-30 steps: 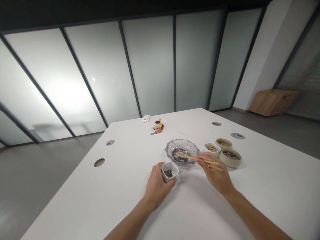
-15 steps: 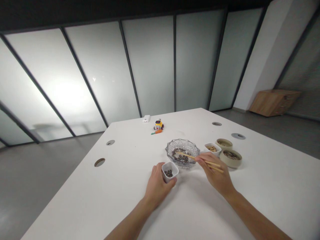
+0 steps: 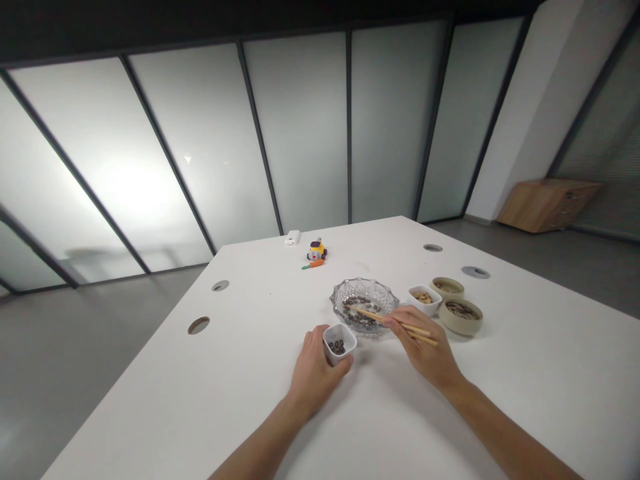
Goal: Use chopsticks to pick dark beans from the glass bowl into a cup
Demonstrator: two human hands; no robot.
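Observation:
My left hand (image 3: 319,363) is closed around a small white square cup (image 3: 345,335), which has several dark beans (image 3: 337,347) at its bottom. In my right hand (image 3: 420,343) is a pair of wooden chopsticks (image 3: 371,314), angled left with their tips inside a clear glass bowl (image 3: 339,319). More dark beans (image 3: 361,319) lie spread over the bottom of that bowl. The glass bowl stands just beyond the cup. Whether a bean is caught between the tips, I cannot tell.
Right of the glass bowl stand a white dish (image 3: 432,308) of light brown pieces and two beige bowls (image 3: 461,327), the nearer one holding dark striped seeds. Farther back on the white table (image 3: 240,400) are a yellow toy vehicle (image 3: 317,250), an orange toy carrot (image 3: 315,264) and a white box-shaped item (image 3: 293,237).
My right hand has shifted slightly left and toward me, with the chopsticks still in the glass bowl. My left hand and the cup stay where they were.

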